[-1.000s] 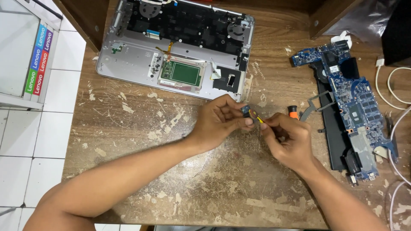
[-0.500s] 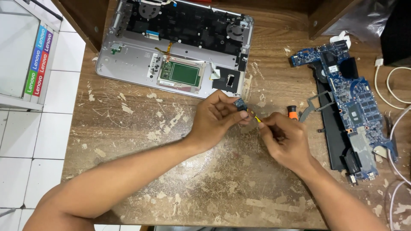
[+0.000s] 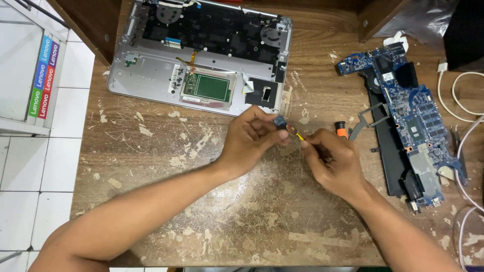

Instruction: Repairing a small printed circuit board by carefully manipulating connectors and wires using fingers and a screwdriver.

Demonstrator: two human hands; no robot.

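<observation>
Nearest to me, both forearms reach up over the worn wooden table (image 3: 151,151), its top scuffed and flecked with pale patches. At mid-table my left hand (image 3: 252,138) is pinched shut on a small blue part (image 3: 279,121), held between thumb and fingertips just above the wood. My right hand (image 3: 333,163) is curled tight round a yellow-tipped tool (image 3: 296,134), whose point lies against the blue part; most of the handle is buried in my fist, so I cannot tell what kind of tool it is. The two hands sit just beside each other, nearly touching.

Just past my right hand, a small orange-and-black piece (image 3: 341,130) lies on the table, next to a bent grey metal bracket (image 3: 367,117). Further right, a blue circuit board (image 3: 408,116) rests on a long black part, and white cables (image 3: 461,108) loop at the table edge. Farthest off, an opened silver laptop base (image 3: 201,55) lies with its insides up, a green touchpad board (image 3: 212,86) showing near its front edge.
</observation>
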